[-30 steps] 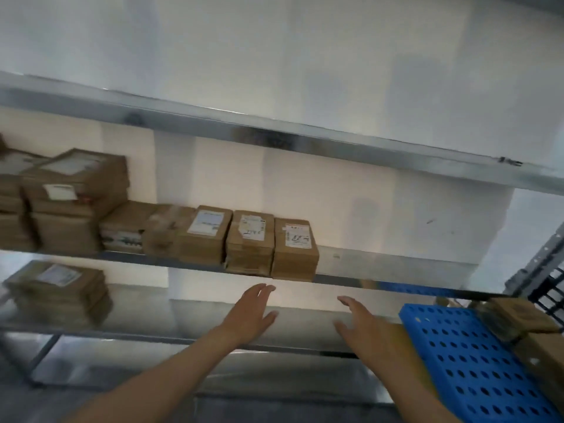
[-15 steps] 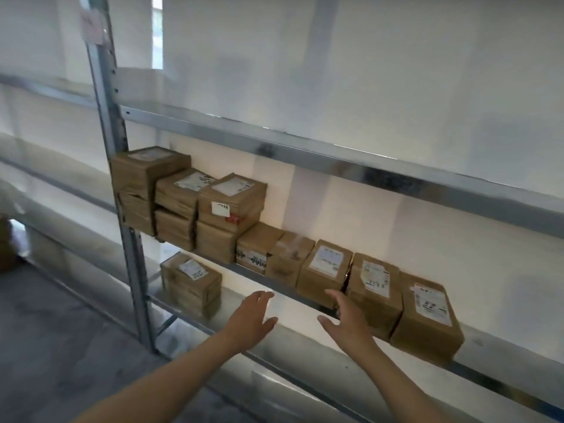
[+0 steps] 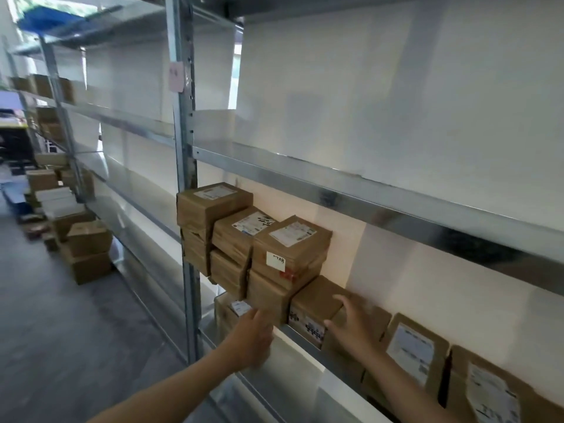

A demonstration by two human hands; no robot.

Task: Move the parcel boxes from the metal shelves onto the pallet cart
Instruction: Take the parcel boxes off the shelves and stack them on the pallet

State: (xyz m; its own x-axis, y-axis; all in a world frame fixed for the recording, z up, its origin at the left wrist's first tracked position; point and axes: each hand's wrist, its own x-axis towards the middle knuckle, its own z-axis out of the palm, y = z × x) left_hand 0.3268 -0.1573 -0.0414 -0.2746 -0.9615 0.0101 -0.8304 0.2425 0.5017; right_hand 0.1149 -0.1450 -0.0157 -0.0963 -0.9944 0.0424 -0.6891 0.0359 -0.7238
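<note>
Far left, loose cartons (image 3: 88, 251) are piled on the grey floor (image 3: 61, 331) beside the racking. A metal upright post (image 3: 186, 178) stands next, and just right of it a two-high stack of parcel boxes (image 3: 259, 251) sits on the middle shelf (image 3: 305, 337), pressed against the post. The left grip (image 3: 250, 340) reaches up below the stack's lower front corner, released, fingers straight. Blur hides whether it touches the cardboard. Beside the stack a small box (image 3: 314, 303) lies flat on the same shelf, touching the stack's bottom box. The right grip (image 3: 351, 326) rests on its right end, fingers spread over the top and thumb against the printed front, not clenched. Further right, more labelled boxes (image 3: 415, 349) line the shelf.
</note>
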